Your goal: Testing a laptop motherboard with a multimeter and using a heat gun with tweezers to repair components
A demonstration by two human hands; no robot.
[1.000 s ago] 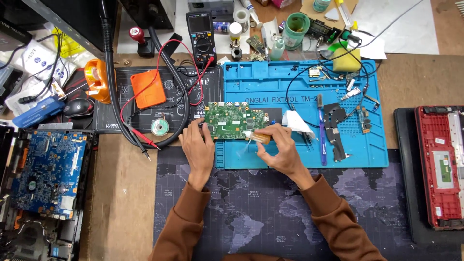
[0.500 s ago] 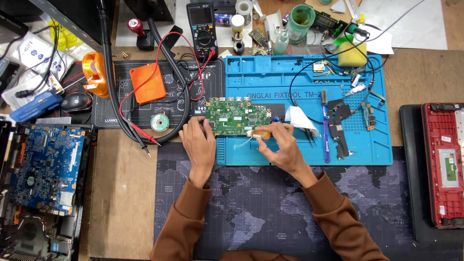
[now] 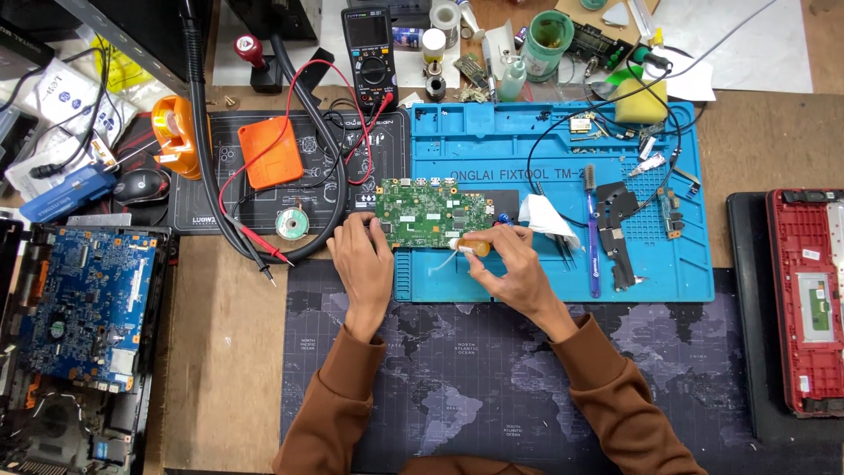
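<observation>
green circuit board (image 3: 432,213) lies flat at the left end of the blue work mat (image 3: 563,264), partly overlapping the black mat beside it. left hand (image 3: 362,268) rests at the board's lower left corner, fingers (image 3: 347,230) curled loosely against its edge, steadying it; nothing gripped. right hand (image 3: 510,268) sits just below the board's lower right edge, fingers pinched narrow around a small amber-handled tool (image 3: 468,247), a pale tip or strip trailing down-left from it; whether the tip touches the board cannot be told.

judged state: board is bare, out of any casing and laid up for bench work; work at its lower edge looks under way, not finished. white tissue (image 3: 547,216) lies just right of the board. multimeter (image 3: 367,54) sits at the back of the tabletop, its red lead (image 3: 253,236) lying unused on the left. blue board (image 3: 83,303) sits in an opened chassis far left, red laptop shell (image 3: 809,299) far right, both apart from the hands and untouched.
</observation>
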